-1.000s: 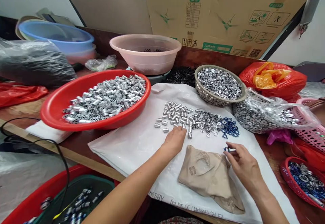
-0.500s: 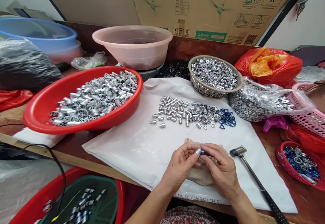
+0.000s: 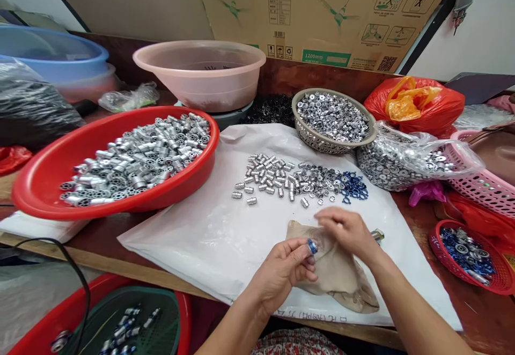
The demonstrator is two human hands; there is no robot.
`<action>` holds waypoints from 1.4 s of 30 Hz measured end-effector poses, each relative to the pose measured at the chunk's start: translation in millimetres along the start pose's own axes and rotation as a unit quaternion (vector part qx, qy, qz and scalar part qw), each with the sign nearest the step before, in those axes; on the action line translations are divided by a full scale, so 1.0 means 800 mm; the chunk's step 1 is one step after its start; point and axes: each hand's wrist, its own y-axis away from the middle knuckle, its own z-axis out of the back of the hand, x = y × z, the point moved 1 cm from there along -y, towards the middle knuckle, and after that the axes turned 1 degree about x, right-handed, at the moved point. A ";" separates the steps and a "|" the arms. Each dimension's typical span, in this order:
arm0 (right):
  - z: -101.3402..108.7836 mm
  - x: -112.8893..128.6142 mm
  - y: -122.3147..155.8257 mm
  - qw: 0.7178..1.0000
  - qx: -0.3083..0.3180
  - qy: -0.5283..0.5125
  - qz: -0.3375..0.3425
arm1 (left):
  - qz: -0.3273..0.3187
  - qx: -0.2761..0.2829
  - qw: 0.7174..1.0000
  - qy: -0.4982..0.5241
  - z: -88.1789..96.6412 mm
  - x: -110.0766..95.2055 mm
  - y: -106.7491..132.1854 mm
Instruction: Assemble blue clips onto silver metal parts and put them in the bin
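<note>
My left hand (image 3: 281, 269) pinches a small metal fitting with a blue ring (image 3: 313, 246) between thumb and fingers, over a beige cloth pad (image 3: 336, 269). Above the pad's far side, my right hand (image 3: 349, 231) is empty, its fingers stretched towards the loose parts. Beyond both hands lie a pile of silver cylinders (image 3: 266, 175), a pile of small silver discs (image 3: 319, 179) and a heap of blue rings (image 3: 354, 186), all on a white plastic sheet (image 3: 177, 242). A hammer (image 3: 377, 235) shows only its head's end; my right arm covers the rest.
A red basin (image 3: 36, 189) of silver cylinders stands left, a grey-green basket (image 3: 333, 143) of small parts behind. To the right are a clear bag (image 3: 386, 167) of discs and a small red basket (image 3: 499, 274). Below left, a green basket (image 3: 161, 301) holds blue-ringed pieces.
My right hand has let go of the fitting and moved up and away from the left, uncovering the cloth pad. The left hand keeps the fitting. The view has shifted slightly right.
</note>
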 end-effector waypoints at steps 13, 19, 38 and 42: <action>-0.010 -0.031 -0.030 0.991 -0.083 0.079 -0.064 | -0.018 -0.038 0.993 0.107 0.006 -0.008 -0.008; -0.006 0.022 0.014 0.991 -0.073 -0.111 -0.025 | -0.040 -0.029 0.992 0.117 -0.001 -0.006 -0.016; -0.016 0.055 0.050 0.949 -0.034 -0.305 -0.067 | -0.073 -0.006 0.991 0.111 0.002 -0.004 0.000; -0.010 0.054 0.050 0.961 -0.022 -0.265 -0.078 | -0.076 -0.007 0.993 0.088 0.002 -0.004 0.002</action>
